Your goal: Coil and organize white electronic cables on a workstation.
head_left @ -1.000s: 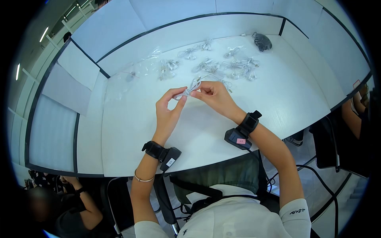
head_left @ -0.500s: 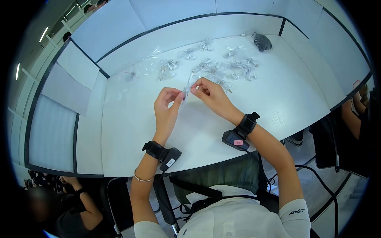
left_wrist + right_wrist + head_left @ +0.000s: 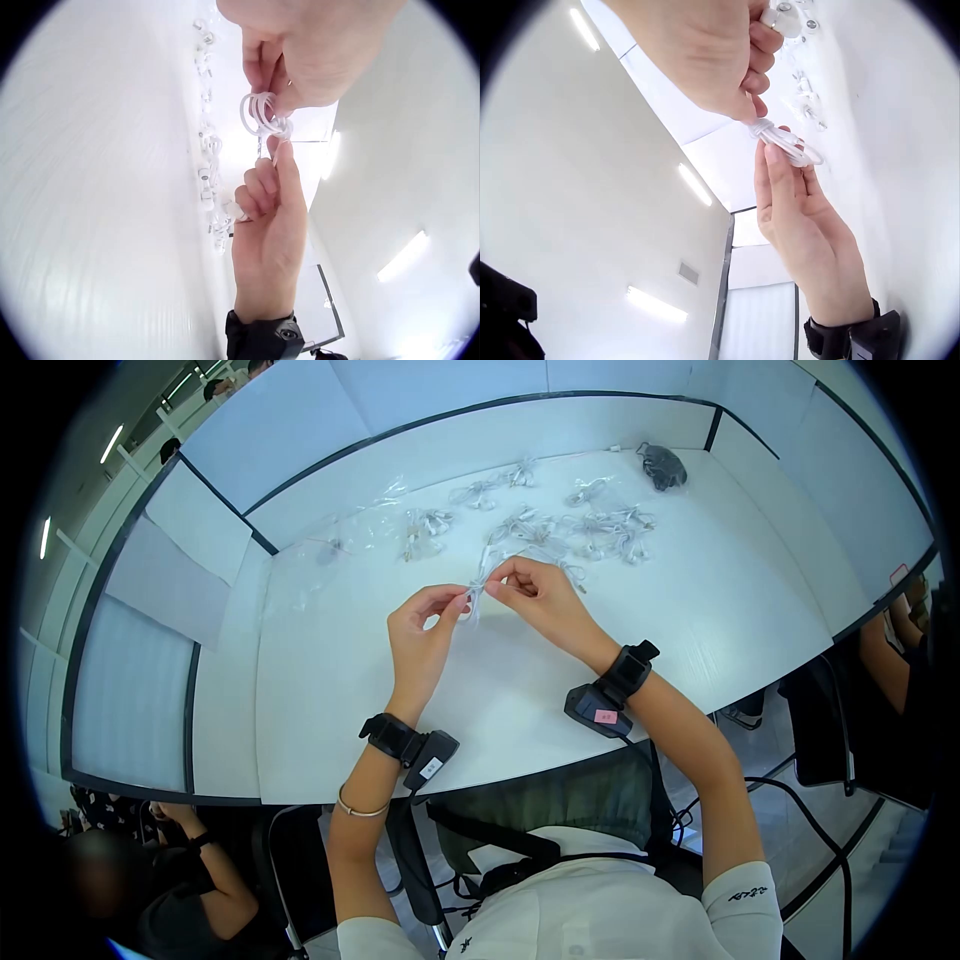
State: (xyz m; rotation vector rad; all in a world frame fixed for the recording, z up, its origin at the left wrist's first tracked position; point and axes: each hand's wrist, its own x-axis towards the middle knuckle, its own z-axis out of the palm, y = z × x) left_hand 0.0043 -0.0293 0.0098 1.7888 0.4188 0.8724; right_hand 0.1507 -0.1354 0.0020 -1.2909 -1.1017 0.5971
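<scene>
A small coiled white cable [image 3: 477, 600] is held between both hands above the table, tied round its middle. My left hand [image 3: 420, 645] pinches the loops between thumb and fingers; in the left wrist view the round loops [image 3: 255, 112] stick out beside its fingertips. My right hand [image 3: 548, 610] pinches the bundle at the wrapped middle, thumb and fingertip right against the left fingertips. In the right wrist view a white end piece [image 3: 781, 22] shows by the right hand's curled fingers. Further bundles of white cable [image 3: 525, 525] lie just beyond the hands.
Clear plastic bags [image 3: 375, 525] lie at the back left of the white table [image 3: 330, 710]. A dark grey pouch [image 3: 661, 466] sits at the back right. Low partition panels [image 3: 480, 430] enclose the table. Other people sit to the left and right.
The cable bundle has turned from lying across between the hands to hanging more upright. The left fingers have drawn in closer around it; the right hand has shifted only slightly.
</scene>
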